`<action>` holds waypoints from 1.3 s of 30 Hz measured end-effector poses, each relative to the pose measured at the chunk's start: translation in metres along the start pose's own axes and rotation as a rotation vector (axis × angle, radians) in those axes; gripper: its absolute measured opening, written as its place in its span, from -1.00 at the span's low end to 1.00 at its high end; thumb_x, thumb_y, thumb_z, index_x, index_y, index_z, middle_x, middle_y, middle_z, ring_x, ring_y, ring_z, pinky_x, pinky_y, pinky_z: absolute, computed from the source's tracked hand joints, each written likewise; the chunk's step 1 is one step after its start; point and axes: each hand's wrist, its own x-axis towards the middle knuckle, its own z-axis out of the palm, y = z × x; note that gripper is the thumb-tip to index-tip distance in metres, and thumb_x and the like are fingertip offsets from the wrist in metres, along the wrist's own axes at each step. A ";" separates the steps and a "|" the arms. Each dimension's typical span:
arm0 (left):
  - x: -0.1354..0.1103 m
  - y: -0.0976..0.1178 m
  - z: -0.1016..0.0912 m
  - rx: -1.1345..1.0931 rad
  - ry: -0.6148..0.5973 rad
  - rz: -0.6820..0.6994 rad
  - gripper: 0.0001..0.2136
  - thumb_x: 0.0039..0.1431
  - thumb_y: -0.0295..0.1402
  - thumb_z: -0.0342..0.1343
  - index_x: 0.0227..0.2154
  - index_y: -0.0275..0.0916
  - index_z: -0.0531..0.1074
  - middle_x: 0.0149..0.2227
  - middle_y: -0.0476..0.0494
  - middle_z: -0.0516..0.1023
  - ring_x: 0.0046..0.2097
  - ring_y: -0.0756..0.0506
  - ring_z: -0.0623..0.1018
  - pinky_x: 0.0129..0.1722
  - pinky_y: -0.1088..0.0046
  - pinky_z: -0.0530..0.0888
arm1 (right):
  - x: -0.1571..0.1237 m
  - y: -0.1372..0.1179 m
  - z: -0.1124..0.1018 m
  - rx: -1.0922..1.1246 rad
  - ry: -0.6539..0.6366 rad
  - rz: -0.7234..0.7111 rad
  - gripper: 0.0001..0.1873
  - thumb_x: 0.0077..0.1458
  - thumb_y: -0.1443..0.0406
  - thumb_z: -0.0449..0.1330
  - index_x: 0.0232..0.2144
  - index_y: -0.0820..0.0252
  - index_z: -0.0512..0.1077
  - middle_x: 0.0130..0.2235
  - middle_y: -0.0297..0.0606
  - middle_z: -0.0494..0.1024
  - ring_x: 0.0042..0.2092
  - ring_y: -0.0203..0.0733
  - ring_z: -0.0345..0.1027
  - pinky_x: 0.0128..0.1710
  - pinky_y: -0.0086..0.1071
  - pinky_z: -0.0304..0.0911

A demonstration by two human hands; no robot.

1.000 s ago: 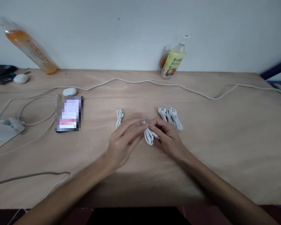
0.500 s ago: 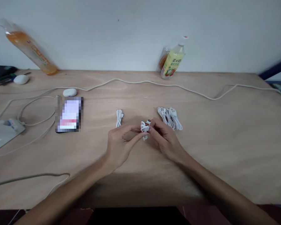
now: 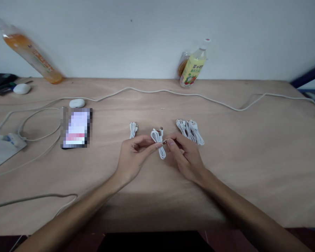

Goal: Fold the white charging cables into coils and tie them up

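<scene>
Pinching the cable (image 3: 159,146) with my left hand (image 3: 132,157) and right hand (image 3: 187,158), I hold it mid-table, between a coil (image 3: 133,129) left and a pile (image 3: 190,131) right. Its loops have spread since a moment ago, so the bundle seems looser.

The held cable (image 3: 159,144) sits between the left bundle (image 3: 133,129) and the right bundle (image 3: 191,130) on the table (image 3: 252,157).

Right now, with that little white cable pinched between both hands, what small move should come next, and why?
Probably tighten the hold at the waist of the coiled cable. The left hand and the right hand both pinch its middle with their fingertips, and its loops splay loosely above and below the pinch, so the coil looks likely to spring apart if let go.
</scene>
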 end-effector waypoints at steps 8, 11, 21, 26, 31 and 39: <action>0.003 0.002 -0.001 -0.074 -0.011 -0.091 -0.87 0.12 -0.28 0.45 -0.45 -0.18 0.69 -0.42 -0.02 0.71 -0.36 -0.04 0.60 -0.25 0.44 0.55 | 0.004 -0.004 0.003 0.325 0.068 0.170 -0.83 0.33 0.16 0.32 -0.27 0.09 0.52 -0.40 -0.44 0.47 -0.51 -0.37 0.18 -0.54 -0.44 0.13; 0.003 0.001 -0.001 -0.093 -0.005 -0.118 -0.87 0.13 -0.27 0.46 -0.45 -0.18 0.71 -0.40 -0.04 0.74 -0.35 -0.05 0.62 -0.23 0.44 0.55 | 0.006 -0.008 0.003 0.407 0.079 0.241 -0.79 0.27 0.12 0.39 -0.31 0.09 0.52 -0.44 -0.45 0.44 -0.52 -0.37 0.18 -0.58 -0.46 0.12; 0.003 -0.001 -0.002 -0.119 -0.012 -0.114 -0.89 0.13 -0.29 0.47 -0.45 -0.17 0.71 -0.40 -0.03 0.74 -0.34 -0.04 0.63 -0.23 0.45 0.56 | 0.009 -0.001 0.002 0.523 0.040 0.364 -0.68 0.13 0.04 0.50 -0.36 0.10 0.55 -0.50 -0.48 0.38 -0.56 -0.39 0.13 -0.62 -0.46 0.08; 0.003 0.000 -0.002 -0.100 -0.010 -0.110 -0.88 0.10 -0.30 0.48 -0.48 -0.18 0.71 -0.43 -0.02 0.71 -0.36 -0.03 0.60 -0.26 0.46 0.53 | 0.011 0.004 0.001 0.573 0.005 0.434 -0.62 0.06 0.00 0.55 -0.38 0.10 0.55 -0.50 -0.49 0.37 -0.57 -0.42 0.07 -0.64 -0.46 -0.02; 0.003 0.001 -0.001 -0.094 -0.031 -0.096 -0.89 0.10 -0.30 0.48 -0.47 -0.17 0.72 -0.42 -0.02 0.72 -0.36 -0.03 0.60 -0.27 0.46 0.54 | 0.012 0.001 -0.003 0.610 -0.036 0.494 -0.54 -0.03 -0.05 0.59 -0.38 0.12 0.56 -0.47 -0.48 0.42 -0.56 -0.44 0.06 -0.61 -0.46 -0.09; -0.002 0.000 -0.001 -0.075 -0.035 -0.134 -0.95 0.07 -0.30 0.49 -0.42 -0.13 0.79 -0.34 -0.06 0.81 -0.31 -0.08 0.68 -0.23 0.43 0.60 | 0.015 -0.005 -0.011 0.717 -0.199 0.637 -0.48 -0.07 -0.04 0.63 -0.43 0.13 0.47 -0.58 -0.53 0.34 -0.57 -0.43 0.02 -0.61 -0.47 -0.13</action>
